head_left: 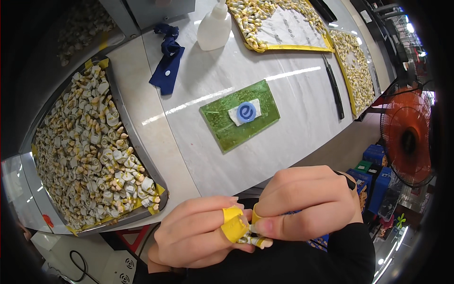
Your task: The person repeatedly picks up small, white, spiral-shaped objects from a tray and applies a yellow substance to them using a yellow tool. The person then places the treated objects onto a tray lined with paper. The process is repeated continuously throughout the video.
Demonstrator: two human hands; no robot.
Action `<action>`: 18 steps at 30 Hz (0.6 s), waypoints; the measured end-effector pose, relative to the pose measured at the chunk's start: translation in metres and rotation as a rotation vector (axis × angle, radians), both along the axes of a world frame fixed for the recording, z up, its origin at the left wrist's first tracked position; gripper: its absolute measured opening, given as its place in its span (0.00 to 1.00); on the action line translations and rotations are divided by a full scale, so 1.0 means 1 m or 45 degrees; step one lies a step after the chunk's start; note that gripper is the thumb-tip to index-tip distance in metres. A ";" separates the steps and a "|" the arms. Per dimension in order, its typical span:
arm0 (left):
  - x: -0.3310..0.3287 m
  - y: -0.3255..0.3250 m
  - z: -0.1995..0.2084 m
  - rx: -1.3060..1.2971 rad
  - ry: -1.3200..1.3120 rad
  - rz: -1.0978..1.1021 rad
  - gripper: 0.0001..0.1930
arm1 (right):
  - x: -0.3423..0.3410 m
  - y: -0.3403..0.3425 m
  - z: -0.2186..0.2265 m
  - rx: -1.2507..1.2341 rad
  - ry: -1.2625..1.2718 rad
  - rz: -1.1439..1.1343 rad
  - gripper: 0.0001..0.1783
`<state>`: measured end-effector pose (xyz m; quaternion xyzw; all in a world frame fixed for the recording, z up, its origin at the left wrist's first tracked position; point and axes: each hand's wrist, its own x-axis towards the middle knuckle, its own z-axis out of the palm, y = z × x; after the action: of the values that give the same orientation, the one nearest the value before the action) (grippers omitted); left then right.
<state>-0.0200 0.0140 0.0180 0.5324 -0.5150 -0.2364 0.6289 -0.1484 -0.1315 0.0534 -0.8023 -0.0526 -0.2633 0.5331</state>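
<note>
My left hand [196, 232] and my right hand [307, 203] meet at the near edge of the table. Between their fingertips is a small white-and-yellow figurine piece [259, 242], with a pale peach end sticking out below. Yellow tape wraps fingers on both hands. Both hands are closed, thumb and fingers pinched on the piece, and the fingers hide much of it. To their left lies a metal tray [153, 182] heaped with similar white, yellow and peach pieces. Beyond the hands, a green slab [222, 128] carries a white pad with a round blue disc [246, 112].
A white pump bottle [214, 31] and a dark blue cloth [168, 66] stand at the back. Two yellow-edged trays [293, 48] [352, 97] hold more small pieces. A slim black tool [335, 90] lies nearby. An orange fan [407, 135] and blue bins [376, 154] are right.
</note>
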 end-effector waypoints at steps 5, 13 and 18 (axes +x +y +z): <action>0.006 -0.002 0.001 0.096 -0.029 -0.132 0.18 | -0.003 0.002 -0.007 -0.094 -0.065 -0.106 0.06; 0.002 -0.007 -0.019 -0.202 -0.017 0.051 0.21 | -0.004 0.012 -0.012 -0.161 -0.101 -0.296 0.07; 0.000 -0.006 -0.011 0.007 0.641 -0.157 0.17 | -0.005 0.003 -0.006 0.177 0.060 -0.170 0.07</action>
<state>-0.0195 0.0083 0.0066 0.4261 -0.3731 -0.4009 0.7201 -0.1538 -0.1284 0.0473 -0.7712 0.0318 -0.2824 0.5697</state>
